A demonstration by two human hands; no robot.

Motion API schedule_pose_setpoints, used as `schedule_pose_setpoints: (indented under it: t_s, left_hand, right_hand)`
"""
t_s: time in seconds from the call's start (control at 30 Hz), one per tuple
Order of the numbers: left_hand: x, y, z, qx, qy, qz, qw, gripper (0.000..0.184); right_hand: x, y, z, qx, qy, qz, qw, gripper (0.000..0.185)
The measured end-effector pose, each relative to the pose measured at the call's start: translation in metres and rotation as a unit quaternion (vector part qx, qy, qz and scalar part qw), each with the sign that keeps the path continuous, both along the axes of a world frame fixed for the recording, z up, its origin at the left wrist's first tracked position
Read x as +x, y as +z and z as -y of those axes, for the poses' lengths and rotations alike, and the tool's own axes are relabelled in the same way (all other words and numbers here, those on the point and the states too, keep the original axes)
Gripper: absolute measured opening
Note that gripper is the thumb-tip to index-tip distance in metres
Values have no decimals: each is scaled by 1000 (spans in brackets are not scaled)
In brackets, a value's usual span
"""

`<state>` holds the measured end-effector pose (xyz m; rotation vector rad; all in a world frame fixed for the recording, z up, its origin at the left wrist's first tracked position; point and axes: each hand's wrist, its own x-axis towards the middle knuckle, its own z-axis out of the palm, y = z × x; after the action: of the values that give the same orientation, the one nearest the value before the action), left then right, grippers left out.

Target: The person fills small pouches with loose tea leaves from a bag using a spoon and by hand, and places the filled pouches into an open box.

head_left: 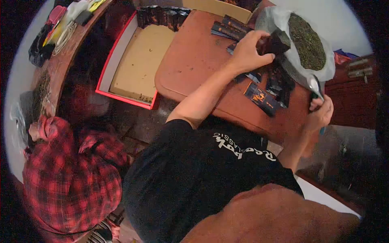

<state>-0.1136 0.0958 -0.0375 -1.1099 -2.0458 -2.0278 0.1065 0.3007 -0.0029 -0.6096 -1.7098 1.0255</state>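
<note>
My left hand point(250, 52) is closed round a small dark packet point(275, 43), holding it up over the table beside the herb bag. In my right hand point(323, 111) is the handle of a metal spoon point(314, 84), its bowl at the near edge of the clear plastic bag point(328, 75). Dried green-brown herb point(306, 42) fills that bag. Below my left hand lie several black packets, one with an orange emblem point(260, 98). More dark packets point(230, 27) are piled behind my left wrist. Whether the held packet contains anything is hidden.
The brown table point(190, 60) has a rounded corner. Left of it stands a red-edged cardboard box point(139, 60) with dark packets point(162, 17) at its far end. A person in a red checked shirt point(73, 174) is at a wooden bench point(77, 44) on the left.
</note>
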Motion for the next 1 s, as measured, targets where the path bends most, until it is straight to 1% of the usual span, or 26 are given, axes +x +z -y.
schedule_pose_setpoints:
  t_s: [0.03, 0.1, 0.13, 0.17, 0.2, 0.27, 0.3, 0.33, 0.4, 0.47, 0.5, 0.57, 0.6, 0.7, 0.73, 0.77, 0.83, 0.93, 1.0]
  left_hand:
    - [-5, 0, 6, 5, 13, -6, 1000, 60]
    - [-20, -1, 30, 14, 36, -17, 999, 60]
    - [-28, 4, 48, -9, 32, 17, 999, 62]
    - [-37, 7, 66, -20, 53, 41, 998, 63]
    - [-31, 38, 93, -59, 111, 51, 991, 63]
    - [-79, 9, 128, -54, 162, -25, 985, 64]
    - [-90, 10, 146, -101, 218, -19, 971, 73]
    - [-117, -7, 161, -89, 251, -35, 963, 71]
    - [-174, -49, 197, -44, 222, 61, 972, 72]
    - [-215, -90, 224, -78, 267, 51, 959, 72]
    - [-229, -109, 232, -94, 290, 45, 951, 73]
    - [-241, -133, 237, -112, 289, 102, 945, 74]
    - [-248, -145, 240, -122, 289, 131, 941, 75]
    - [-281, -193, 248, -169, 342, 126, 916, 75]
    - [-291, -204, 248, -163, 345, 114, 917, 76]
    - [-301, -215, 250, -150, 341, 129, 919, 77]
    - [-310, -218, 246, -123, 333, 157, 921, 77]
    - [-332, -226, 247, -224, 355, 129, 898, 78]
    - [-344, -230, 243, -240, 346, 110, 900, 78]
  right_hand:
    - [3, -2, -3, -19, -26, 6, 999, 29]
    - [8, -3, -4, -52, -33, -20, 998, 31]
    - [8, -4, -5, -68, -37, -32, 996, 33]
    - [9, -3, -6, -72, -44, -35, 996, 32]
    - [10, -5, -8, -78, -51, -41, 995, 32]
    - [8, -6, -12, -95, -59, -60, 992, 31]
    - [6, -6, -14, -107, -60, -72, 990, 30]
    - [4, -7, -16, -119, -62, -84, 987, 30]
    - [0, -8, -20, -102, -64, -88, 989, 29]
    - [-1, -20, -31, -70, -56, -88, 992, 29]
    - [1, -26, -40, -85, -51, -95, 991, 29]
    - [4, -35, -51, -114, -41, -109, 987, 29]
    - [3, -37, -50, -117, -55, -105, 986, 29]
    - [2, -30, -46, -123, -89, -90, 984, 31]
    - [4, -30, -47, -125, -92, -87, 984, 31]
    - [4, -30, -47, -127, -95, -83, 984, 32]
    - [1, -28, -44, -138, -91, -75, 983, 34]
    - [0, -28, -40, -153, -84, -57, 983, 36]
    - [5, -35, -48, -156, -72, -49, 984, 37]
